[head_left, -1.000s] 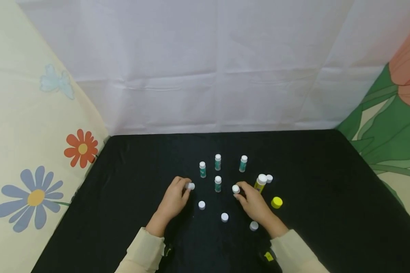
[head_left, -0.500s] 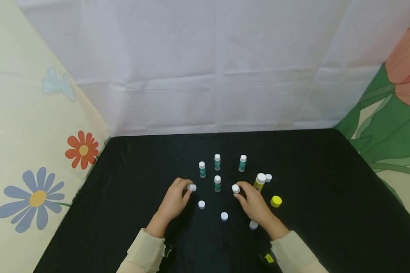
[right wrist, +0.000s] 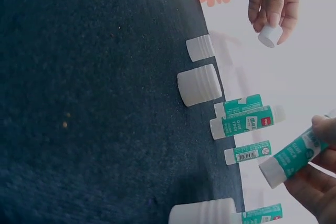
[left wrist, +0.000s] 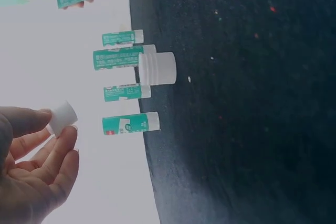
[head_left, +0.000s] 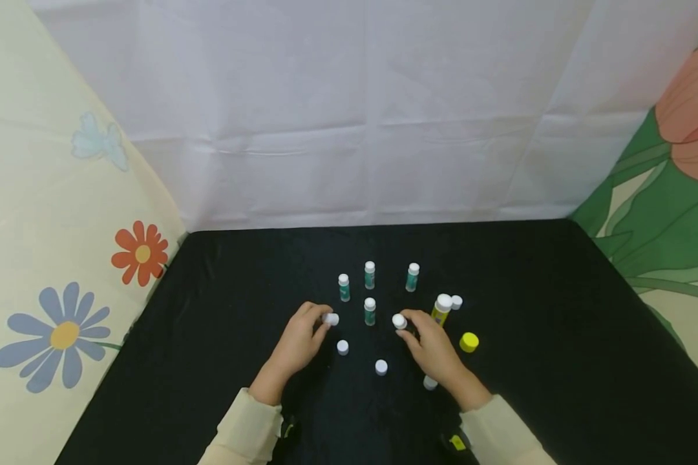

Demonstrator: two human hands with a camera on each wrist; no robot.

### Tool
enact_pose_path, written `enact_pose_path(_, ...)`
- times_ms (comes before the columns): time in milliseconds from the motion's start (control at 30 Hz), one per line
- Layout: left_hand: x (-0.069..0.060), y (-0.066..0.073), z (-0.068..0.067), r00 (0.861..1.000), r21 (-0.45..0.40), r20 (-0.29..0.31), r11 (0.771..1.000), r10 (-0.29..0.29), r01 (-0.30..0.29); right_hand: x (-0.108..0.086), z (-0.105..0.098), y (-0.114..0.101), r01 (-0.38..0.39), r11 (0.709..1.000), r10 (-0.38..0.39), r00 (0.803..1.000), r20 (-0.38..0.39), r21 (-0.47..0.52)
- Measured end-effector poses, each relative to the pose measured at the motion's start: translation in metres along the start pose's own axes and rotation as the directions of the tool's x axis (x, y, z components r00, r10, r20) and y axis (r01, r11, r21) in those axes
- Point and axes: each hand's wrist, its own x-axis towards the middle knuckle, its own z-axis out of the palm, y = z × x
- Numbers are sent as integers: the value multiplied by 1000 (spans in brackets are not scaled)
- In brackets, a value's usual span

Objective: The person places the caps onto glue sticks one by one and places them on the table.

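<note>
In the head view, my left hand (head_left: 296, 339) pinches a small white cap (head_left: 331, 319) between thumb and fingers, above the black table. The same white cap (left wrist: 64, 117) shows in the left wrist view. My right hand (head_left: 433, 349) grips a green glue stick (right wrist: 296, 157), tilted, with its white base pointing down. Its upper end is mostly behind my thumb in the right wrist view. Between and beyond my hands, several green glue sticks stand upright, one glue stick (head_left: 370, 312) being nearest. The cap and the held stick are apart.
Loose white caps lie nearer me, including a left cap (head_left: 342, 347) and a middle cap (head_left: 380, 367). Beside my right hand are a yellow glue stick (head_left: 441, 311), a yellow cap (head_left: 469, 342) and a white cap (head_left: 456, 302). A white cloth (head_left: 349, 129) hangs behind the table.
My left hand has moved the white cap slightly to the right. The glue stick in my right hand has shifted very slightly left. The standing sticks stay put.
</note>
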Motion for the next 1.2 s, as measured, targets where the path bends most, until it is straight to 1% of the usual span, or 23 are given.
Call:
enact_pose_path(200,-2,6,-1,1000,-35,7,999,-25,25,-3,-1,-1,15,1000,-15,1000,-7,-13)
enact_pose_path(500,-4,10,0,1000,-54,-12,999,4,-4,-6,-1,-2,60,998,-61,998,-23,-32)
enact_pose_path(700,-6,11,2,999,-81,3,996,42,-41,-8,-1,-3,108,993,-109,994,-31,-47)
enact_pose_path(833,-6,12,3,998,-96,4,993,69,-69,-8,-2,-3,154,987,-156,986,-50,-54)
enact_pose_path(1033,-5,13,2,996,-99,2,991,91,-90,-7,-3,-3,235,970,-239,968,-76,-61)
enact_pose_path(1200,-5,15,0,994,-85,-12,991,105,-106,-4,-1,-2,275,960,-278,958,-68,-42)
